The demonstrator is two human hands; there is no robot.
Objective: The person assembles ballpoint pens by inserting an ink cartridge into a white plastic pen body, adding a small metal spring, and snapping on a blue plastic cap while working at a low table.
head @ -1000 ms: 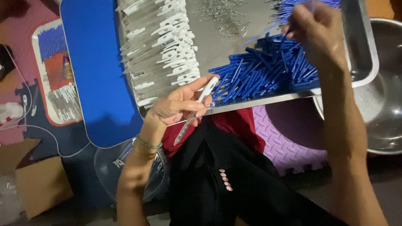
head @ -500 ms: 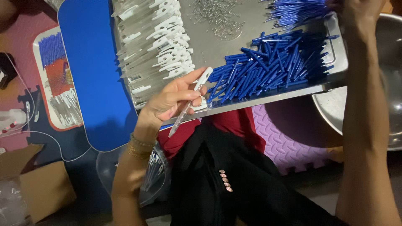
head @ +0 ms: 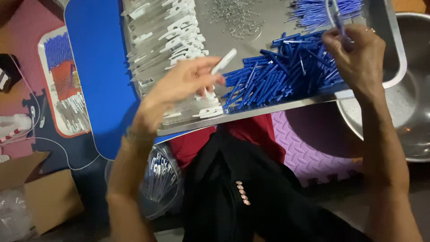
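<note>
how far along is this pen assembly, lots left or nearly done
Done: a clear bag below the tray holds finished-looking pieces. In hand: the left hand holds a white clip part; the right hand pinches a thin blue piece. Left: big piles of blue tubes and white clips fill the metal tray.

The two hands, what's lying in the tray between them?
In the head view, a heap of blue sticks lies in the metal tray between the left hand and the right hand.

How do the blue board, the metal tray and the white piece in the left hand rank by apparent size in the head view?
1. metal tray
2. blue board, partly hidden under the tray
3. white piece, in the left hand
</note>
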